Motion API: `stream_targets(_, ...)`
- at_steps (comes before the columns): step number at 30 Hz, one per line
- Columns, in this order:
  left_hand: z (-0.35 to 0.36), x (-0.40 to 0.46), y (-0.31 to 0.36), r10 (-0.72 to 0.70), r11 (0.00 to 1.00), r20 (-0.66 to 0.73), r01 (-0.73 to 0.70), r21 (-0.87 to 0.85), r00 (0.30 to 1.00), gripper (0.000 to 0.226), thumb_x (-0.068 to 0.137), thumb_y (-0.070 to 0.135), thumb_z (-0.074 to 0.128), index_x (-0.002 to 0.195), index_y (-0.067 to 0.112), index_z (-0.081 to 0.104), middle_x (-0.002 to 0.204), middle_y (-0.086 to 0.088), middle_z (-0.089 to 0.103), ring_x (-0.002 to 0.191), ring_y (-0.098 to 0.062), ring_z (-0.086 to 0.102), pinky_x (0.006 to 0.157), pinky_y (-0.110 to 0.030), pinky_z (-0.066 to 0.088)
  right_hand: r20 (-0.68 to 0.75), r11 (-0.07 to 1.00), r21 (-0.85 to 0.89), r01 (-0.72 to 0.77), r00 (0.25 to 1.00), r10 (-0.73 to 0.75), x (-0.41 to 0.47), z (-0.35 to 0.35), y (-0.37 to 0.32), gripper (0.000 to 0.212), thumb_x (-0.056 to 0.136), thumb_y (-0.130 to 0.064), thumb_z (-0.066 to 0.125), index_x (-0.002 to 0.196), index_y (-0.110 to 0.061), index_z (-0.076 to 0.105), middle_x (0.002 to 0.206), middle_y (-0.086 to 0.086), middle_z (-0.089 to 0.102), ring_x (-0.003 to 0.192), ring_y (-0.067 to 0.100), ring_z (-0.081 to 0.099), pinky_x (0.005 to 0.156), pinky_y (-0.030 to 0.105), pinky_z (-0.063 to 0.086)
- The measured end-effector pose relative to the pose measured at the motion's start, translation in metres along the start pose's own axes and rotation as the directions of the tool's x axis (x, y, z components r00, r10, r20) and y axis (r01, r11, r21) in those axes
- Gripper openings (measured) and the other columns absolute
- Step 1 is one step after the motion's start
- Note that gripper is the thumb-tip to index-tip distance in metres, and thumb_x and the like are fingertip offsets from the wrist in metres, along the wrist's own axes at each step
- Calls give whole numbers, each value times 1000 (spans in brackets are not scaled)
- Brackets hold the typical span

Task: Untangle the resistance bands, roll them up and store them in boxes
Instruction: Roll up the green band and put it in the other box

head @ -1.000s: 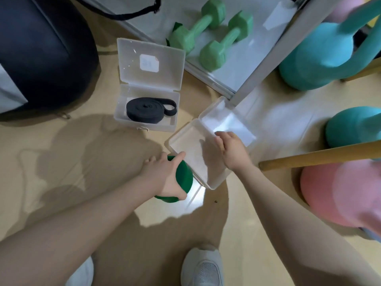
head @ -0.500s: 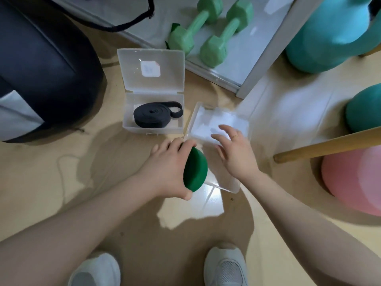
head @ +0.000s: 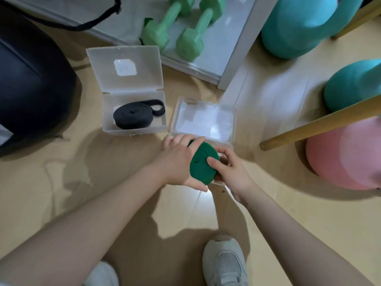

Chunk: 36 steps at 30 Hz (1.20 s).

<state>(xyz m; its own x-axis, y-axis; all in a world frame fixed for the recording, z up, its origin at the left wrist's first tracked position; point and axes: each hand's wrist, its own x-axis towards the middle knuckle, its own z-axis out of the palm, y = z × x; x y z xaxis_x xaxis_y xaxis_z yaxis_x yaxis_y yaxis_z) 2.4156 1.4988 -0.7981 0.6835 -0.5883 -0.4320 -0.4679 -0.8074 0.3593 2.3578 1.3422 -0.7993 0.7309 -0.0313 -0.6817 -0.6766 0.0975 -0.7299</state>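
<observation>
Head view: two clear, rectangular plastic boxes are being shown lying open on the tan floor point(head: 61, 203), side by side and nearly touching. One black band point(head: 136, 114), flat and rubbery, is lying coiled in an oval in the tray of the left box point(head: 132, 89), with a loose loop sticking out at its right end; a white square label is showing on that box's raised lid. One green band point(head: 203, 164), wound into a tight, matte disc, is being held over the near edge of the right box point(head: 203, 120), whose tray is mostly hidden by the hands. The left hand point(head: 179, 159) is being wrapped around the roll from the left, fingers curled over its top edge. The right hand point(head: 228, 170) is being closed on the roll from the right, its thumb pressed on the flat face. Two light green dumbbells point(head: 177, 27) with faceted heads are lying on a glossy grey-white panel at the far edge of the floor. Two smooth teal kettlebells point(head: 305, 25), one pink ball point(head: 350, 157) and one round wooden pole point(head: 321, 122) are lying at the right. Two white mesh shoes point(head: 224, 263) are showing at the near edge
</observation>
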Motion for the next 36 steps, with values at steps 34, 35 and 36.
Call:
stream_targets(34, 25, 19, -30, 80, 981, -6, -77, 175, 997, 84, 75, 69, 50, 134, 10, 38, 134, -9, 42, 122, -29, 39, 104, -38, 27, 126, 545, -808, 224, 969, -213, 20, -11, 21, 95, 77, -38, 69, 147, -17, 8, 140, 6, 36, 102, 21, 56, 82, 30, 45)
stream_targets(35, 25, 19, -29, 81, 982, -15, -77, 172, 997, 84, 74, 68, 52, 133, 10, 39, 133, -9, 43, 120, -29, 39, 103, -39, 29, 124, 535, -817, 213, 972, -197, 25, -10, 19, 101, 74, -40, 71, 147, -16, 5, 143, 7, 33, 115, 23, 50, 86, 31, 45)
stream_targets(36, 27, 20, -29, 83, 981, -8, -80, 176, 997, 84, 72, 67, 56, 131, 8, 41, 131, -11, 44, 119, -30, 40, 101, -40, 32, 128, 522, -830, 198, 977, -168, 29, -9, 15, 106, 72, -43, 72, 147, -15, 3, 145, 6, 29, 122, 23, 44, 89, 33, 44)
